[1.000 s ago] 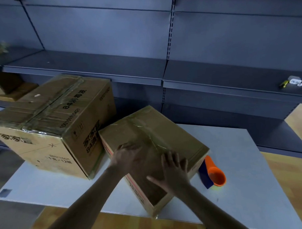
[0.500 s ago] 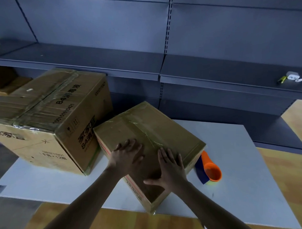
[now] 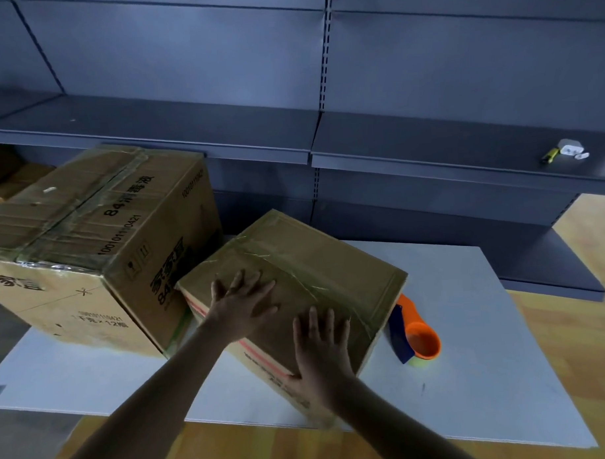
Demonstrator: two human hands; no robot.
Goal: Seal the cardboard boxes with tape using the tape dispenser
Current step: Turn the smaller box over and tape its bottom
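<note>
Head view: left hand (image 3: pixel 243 301) and right hand (image 3: pixel 321 352) lie flat, fingers spread, holding nothing, on the box (image 3: pixel 347 262) at the table's (image 3: pixel 487 360) near edge, seemingly smoothing tape (image 3: pixel 297 277), with the dispenser (image 3: pixel 419 335) set just beside it.

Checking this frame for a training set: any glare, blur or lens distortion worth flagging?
Head view: dim, bluish light; pale glare streaks on the clear tape across the small box; the shelf edge runs tilted, likely from the wide-angle lens; left hand and right hand, flat on the box, look slightly soft.
</note>
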